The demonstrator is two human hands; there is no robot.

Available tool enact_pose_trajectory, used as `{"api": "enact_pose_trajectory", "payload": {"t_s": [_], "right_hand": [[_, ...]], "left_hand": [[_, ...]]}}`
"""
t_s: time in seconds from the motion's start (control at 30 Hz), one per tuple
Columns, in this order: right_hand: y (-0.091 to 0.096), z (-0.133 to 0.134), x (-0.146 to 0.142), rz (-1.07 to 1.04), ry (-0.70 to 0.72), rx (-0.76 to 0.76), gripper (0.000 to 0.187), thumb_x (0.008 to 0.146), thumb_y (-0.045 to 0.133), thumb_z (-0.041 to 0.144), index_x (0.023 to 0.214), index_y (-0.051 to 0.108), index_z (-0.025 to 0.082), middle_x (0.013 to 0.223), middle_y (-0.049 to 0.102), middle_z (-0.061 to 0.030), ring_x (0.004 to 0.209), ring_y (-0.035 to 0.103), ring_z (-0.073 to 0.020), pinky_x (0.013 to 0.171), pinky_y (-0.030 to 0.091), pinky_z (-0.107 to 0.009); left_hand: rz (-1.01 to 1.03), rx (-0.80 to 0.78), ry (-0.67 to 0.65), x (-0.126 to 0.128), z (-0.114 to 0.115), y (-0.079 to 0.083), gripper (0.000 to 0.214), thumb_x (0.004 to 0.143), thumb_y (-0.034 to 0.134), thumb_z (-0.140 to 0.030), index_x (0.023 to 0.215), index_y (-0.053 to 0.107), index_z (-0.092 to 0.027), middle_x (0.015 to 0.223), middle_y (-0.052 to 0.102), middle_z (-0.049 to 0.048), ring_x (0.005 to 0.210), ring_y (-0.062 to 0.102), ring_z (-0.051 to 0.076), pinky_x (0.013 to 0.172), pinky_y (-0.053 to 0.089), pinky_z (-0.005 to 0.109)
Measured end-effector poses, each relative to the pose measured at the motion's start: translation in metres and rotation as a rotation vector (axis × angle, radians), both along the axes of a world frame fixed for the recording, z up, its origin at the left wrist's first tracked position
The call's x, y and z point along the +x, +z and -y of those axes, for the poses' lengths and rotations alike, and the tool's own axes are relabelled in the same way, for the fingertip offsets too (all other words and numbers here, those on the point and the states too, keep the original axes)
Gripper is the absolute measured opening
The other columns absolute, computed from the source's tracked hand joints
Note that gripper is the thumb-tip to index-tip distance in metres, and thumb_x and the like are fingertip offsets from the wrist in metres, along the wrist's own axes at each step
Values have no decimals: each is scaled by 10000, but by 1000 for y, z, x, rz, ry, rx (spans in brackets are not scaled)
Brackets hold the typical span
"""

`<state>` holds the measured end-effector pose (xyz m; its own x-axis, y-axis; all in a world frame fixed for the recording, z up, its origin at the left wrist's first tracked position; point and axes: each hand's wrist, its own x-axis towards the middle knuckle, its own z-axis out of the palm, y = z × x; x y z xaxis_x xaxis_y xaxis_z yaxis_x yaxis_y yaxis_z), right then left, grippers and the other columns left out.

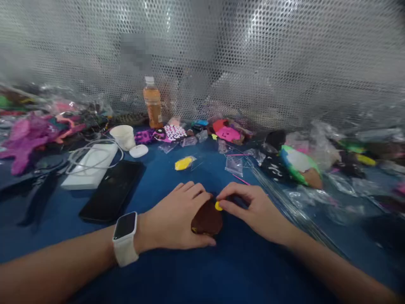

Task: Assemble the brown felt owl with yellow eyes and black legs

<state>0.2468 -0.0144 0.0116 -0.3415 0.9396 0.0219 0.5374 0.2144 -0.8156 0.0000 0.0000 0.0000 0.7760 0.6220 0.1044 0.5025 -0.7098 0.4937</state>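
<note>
My left hand (182, 217) curls around a brown rounded piece (208, 218) that looks like modelling clay, thumb along its near side and fingers over its far side. A little yellow shows at its lower edge. Between thumb and index finger, my right hand (248, 207) pinches a small yellow piece of clay (218, 206) against the right edge of the brown piece. Farther back on the blue table lies a larger yellow lump (183, 163), seemingly on clear film. The underside of the brown piece is hidden.
Left of my hands are a black phone (112, 192), a white box (91, 166) with a cable and a paper cup (122, 137). A drink bottle (153, 103) stands before the perforated metal panel (202, 50). Plastic wrappers and coloured clay pieces crowd the back and right.
</note>
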Motion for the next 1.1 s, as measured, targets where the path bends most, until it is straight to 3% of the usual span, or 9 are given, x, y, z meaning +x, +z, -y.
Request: {"api": "enact_pose_trajectory", "payload": {"t_s": [0.17,0.33,0.47,0.6,0.67,0.87,1.1], "right_hand": [[-8,-3,1,-3,10,36,135,962,709,411,957,771,291,962,767,14,879,696,-170,834,526,-322],[-18,-2,0,-78,-1,45,135,962,725,400,1067,748,318,1022,768,24,935,717,-159,834,549,-296],[-19,1,-4,-169,-52,79,90,961,729,351,969,687,272,920,726,29,836,693,-126,752,558,-250],[-19,8,-9,-214,-56,155,117,934,761,299,983,657,275,905,708,42,814,680,-106,721,556,-213],[-19,10,-11,-213,-35,183,128,927,770,290,1007,670,283,926,712,39,838,684,-109,736,557,-212],[-20,12,-13,-220,31,164,151,923,781,297,1039,686,282,967,724,20,888,705,-138,811,576,-255],[-24,15,-11,-229,46,117,255,904,806,283,1120,676,321,1057,741,28,981,730,-156,874,584,-279]], "left_hand": [[39,-11,-20,3,-8,-4,704,791,773,-725,1250,590,-224,1219,608,51,1038,561,284,904,438,470],[107,-32,8,3,-8,-5,453,922,730,-532,1205,581,-212,1181,625,51,1043,561,263,898,451,443],[227,-7,11,0,-8,-8,272,976,708,-303,1186,567,-203,1189,639,44,1072,574,224,926,454,388],[303,80,-83,-1,-9,-10,311,997,717,-270,1278,588,-238,1225,653,26,1090,583,198,945,433,349],[322,130,-111,-1,-10,-10,251,1002,712,-260,1237,627,-234,1178,666,19,1046,592,187,916,426,338],[375,178,-116,-1,-9,-9,48,1015,682,-198,1062,688,-194,1077,685,17,979,598,168,883,415,331],[398,198,-105,-2,-7,-9,46,998,696,-168,1040,687,-185,1069,684,26,997,617,165,908,424,320]]}}
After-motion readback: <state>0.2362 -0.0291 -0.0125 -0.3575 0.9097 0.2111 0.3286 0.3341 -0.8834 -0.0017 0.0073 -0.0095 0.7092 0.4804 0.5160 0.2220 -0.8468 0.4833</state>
